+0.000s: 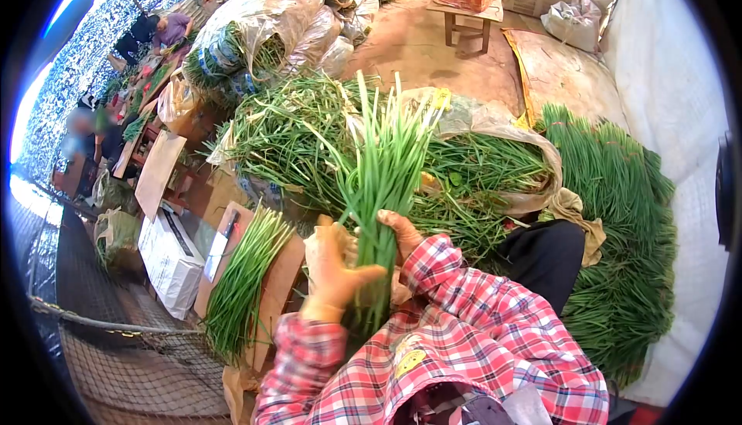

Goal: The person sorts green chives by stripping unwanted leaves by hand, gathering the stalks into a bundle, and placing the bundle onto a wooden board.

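An upright bunch of long green chives (386, 154), pale ends at the top, stands in front of my chest. My right hand (399, 232) is wrapped around its lower part from the right side. On the left of the bunch, my left hand (338, 274) is open, with the thumb spread toward the leaves; whether it touches them I cannot tell. The leaf ends hang down near my shirt. To the left, a pile of chives (247, 286) lies on a wooden board (278, 290). A knife (224, 236) rests at that board's far end.
Loose chives (294, 135) heap beyond my hands, beside an open bag of chives (495, 166). Neat rows of chives (618, 232) lie on the right. A white box (168, 259) and netting (147, 371) are at left. People (170, 29) sit at the far left.
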Available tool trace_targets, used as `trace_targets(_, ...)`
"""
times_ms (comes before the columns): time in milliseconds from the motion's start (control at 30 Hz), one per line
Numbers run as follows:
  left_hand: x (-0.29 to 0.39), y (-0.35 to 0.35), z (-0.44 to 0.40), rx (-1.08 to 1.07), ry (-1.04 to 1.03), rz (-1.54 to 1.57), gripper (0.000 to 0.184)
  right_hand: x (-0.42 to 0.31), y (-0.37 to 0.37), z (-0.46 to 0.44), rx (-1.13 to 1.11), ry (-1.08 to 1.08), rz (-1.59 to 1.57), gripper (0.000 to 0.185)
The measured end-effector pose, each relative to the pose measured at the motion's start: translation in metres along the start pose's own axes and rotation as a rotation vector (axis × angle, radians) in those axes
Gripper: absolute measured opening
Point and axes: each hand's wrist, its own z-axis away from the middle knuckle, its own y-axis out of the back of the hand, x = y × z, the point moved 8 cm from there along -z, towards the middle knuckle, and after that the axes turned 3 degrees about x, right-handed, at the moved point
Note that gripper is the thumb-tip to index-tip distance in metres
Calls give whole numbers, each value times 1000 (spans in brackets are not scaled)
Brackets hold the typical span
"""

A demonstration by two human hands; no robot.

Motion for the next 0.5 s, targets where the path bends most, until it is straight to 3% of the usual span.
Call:
trace_targets(33, -9, -22, 10, 32, 3, -17, 100, 8, -1, -8, -75, -39, -35, 41)
trace_targets(100, -18, -32, 20, 52, 23, -49, 97, 13, 6, -12, -6, 22, 22, 40)
trace_targets(167, -49, -50, 26, -164, 427, 171, 71, 8, 15, -17, 53, 117, 153, 37)
trace_targets(200, -47, -49, 26, -161, 430, 170, 71, 7, 17, -19, 53, 113, 151, 37)
trace_targets(267, -46, -49, 36, -168, 645, 340, 35, 2, 5, -14, 2, 80, 409, 40)
trace_targets(300, -38, -48, 36, -156, 640, 405, 34, -18, -4, -6, -42, 181, 783, 42)
trace_targets(333, -36, -43, 37, -164, 648, 394, 34, -17, 37, -10, 73, -158, 1278, 42)
trace_targets(400, -30, -23, 37, -149, 665, 399, 34, -53, 22, 17, -47, 120, 1792, 40)
trace_targets(433, -25, -16, 36, -144, 681, 399, 33, -75, 21, 31, 81, -24, 1494, 40)
trace_targets(467, -29, -9, 31, -109, 533, 373, 32, -92, 20, 44, 195, -160, 1191, 39)
trace_targets(500, -30, -8, 34, -176, 573, 364, 32, -120, 16, 48, 300, 33, 1096, 43)
